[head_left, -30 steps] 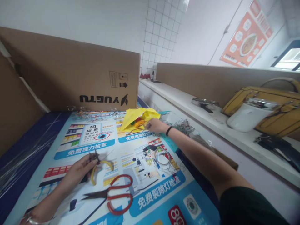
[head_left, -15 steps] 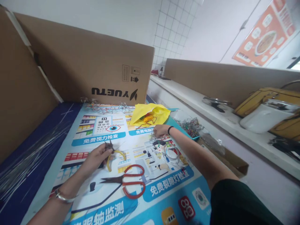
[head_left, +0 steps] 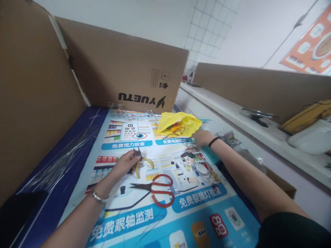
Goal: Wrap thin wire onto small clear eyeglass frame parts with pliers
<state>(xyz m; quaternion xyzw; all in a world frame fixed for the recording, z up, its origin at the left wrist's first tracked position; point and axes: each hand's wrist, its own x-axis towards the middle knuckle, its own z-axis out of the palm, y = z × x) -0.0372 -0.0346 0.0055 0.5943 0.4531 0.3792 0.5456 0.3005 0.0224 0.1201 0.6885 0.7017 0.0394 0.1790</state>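
Note:
My left hand point(head_left: 128, 162) is closed round the head end of pliers point(head_left: 144, 164) with yellow handles, which are spread and point to the right. Just below lie scissors point(head_left: 161, 190) with red handles, their blades toward the left. My right hand point(head_left: 202, 138) is at the right, beside a yellow bag point(head_left: 191, 124) and over the edge of a teal tray point(head_left: 210, 155). Its fingers are bent and blurred, and what they touch cannot be made out. An orange item with cord point(head_left: 176, 128) shows in the bag's mouth. Coiled wire point(head_left: 201, 168) lies below my right hand.
Thin wires point(head_left: 59, 155) lie along the left side. Small wire pieces point(head_left: 116, 107) sit by the cardboard wall point(head_left: 116, 69) at the back. Tangled wire point(head_left: 229, 137) is behind my right wrist. A white ledge point(head_left: 219, 103) runs along the right, carrying a white container point(head_left: 310, 137).
The view has turned, so things sit further right. My right hand has moved right, from the printed sheet toward the teal tray. My left hand still holds the pliers.

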